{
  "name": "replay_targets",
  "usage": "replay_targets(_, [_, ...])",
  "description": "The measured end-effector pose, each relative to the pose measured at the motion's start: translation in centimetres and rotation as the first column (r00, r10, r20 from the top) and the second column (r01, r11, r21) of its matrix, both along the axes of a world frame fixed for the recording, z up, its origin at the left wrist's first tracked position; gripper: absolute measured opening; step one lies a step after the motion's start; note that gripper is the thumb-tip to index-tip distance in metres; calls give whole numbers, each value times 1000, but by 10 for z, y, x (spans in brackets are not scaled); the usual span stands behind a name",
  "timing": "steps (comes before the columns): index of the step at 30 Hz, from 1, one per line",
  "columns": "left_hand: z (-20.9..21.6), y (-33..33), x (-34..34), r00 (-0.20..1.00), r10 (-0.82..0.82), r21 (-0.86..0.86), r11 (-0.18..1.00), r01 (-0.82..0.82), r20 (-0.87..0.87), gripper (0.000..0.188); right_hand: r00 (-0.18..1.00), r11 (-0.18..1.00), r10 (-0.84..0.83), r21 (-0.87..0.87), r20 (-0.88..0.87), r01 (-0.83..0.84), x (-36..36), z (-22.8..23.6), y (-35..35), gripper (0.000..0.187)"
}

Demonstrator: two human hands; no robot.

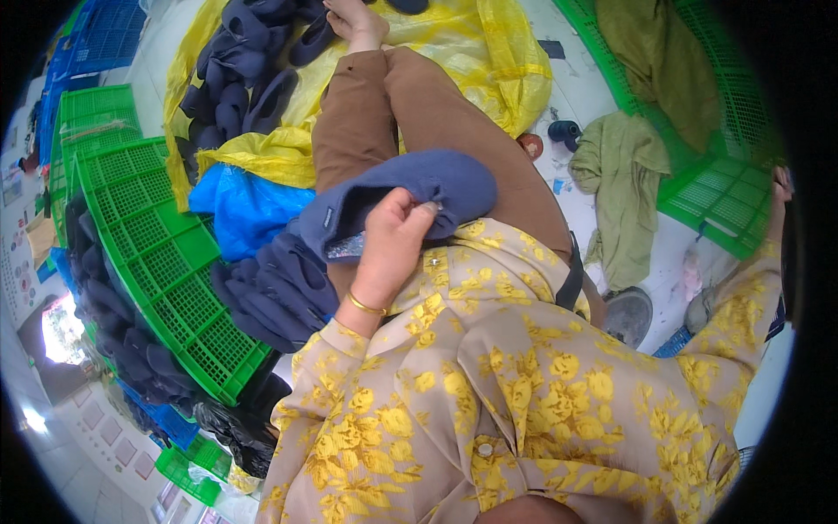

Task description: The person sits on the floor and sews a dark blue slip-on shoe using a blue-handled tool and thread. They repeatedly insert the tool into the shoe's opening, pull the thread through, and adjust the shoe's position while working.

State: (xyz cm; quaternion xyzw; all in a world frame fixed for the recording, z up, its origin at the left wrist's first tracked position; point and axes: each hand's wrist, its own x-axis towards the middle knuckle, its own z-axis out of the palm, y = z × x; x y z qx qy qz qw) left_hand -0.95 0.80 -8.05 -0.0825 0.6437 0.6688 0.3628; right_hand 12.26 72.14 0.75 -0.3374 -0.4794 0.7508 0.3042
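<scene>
Over my lap, my left hand (394, 234) is closed on a navy cloth slipper (471, 182), with thumb and fingers pinching the edge of its opening. The slipper's opening faces left, and a small label shows on its side. A gold bangle (365, 306) circles my left wrist. Stretched far out to the right, my right hand (782, 183) shows only in part at the dark rim of the picture, beside a green crate. Its fingers are too small and cut off to read. Several more navy slippers (275, 293) lie stacked against my left thigh.
A yellow sack (515, 79) spreads under my legs, with loose slippers (240, 96) heaped on it. Blue plastic (244, 210) lies beside it. A green crate (166, 262) stands at left; another crate (716, 196), a green cloth (620, 175) and a dark thread spool (566, 133) are at right.
</scene>
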Motion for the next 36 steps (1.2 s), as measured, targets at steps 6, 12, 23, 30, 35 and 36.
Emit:
replay_targets(6, [11,-6,-15,986,-10,153,988,-16,169,22,875,840,135,414,465,-349,-67,-76,-245,31])
replay_targets(12, [19,-3,-13,984,18,162,986,-47,175,23,562,317,727,534,394,-784,-93,-78,-496,31])
replay_targets(23, [5,-7,-10,984,16,203,978,-52,175,22,433,-81,679,646,593,-759,-93,-78,-510,36])
replay_targets(30, [13,-2,-10,985,39,191,979,-71,170,20,419,-190,629,652,655,-734,-97,-72,-516,34])
replay_targets(35, [9,-7,-10,988,5,137,990,-27,157,22,427,-100,680,652,596,-751,-96,-77,-513,38])
replay_targets(36, [9,-6,-9,987,16,145,989,-39,158,22,427,-95,684,653,591,-751,-96,-76,-513,39])
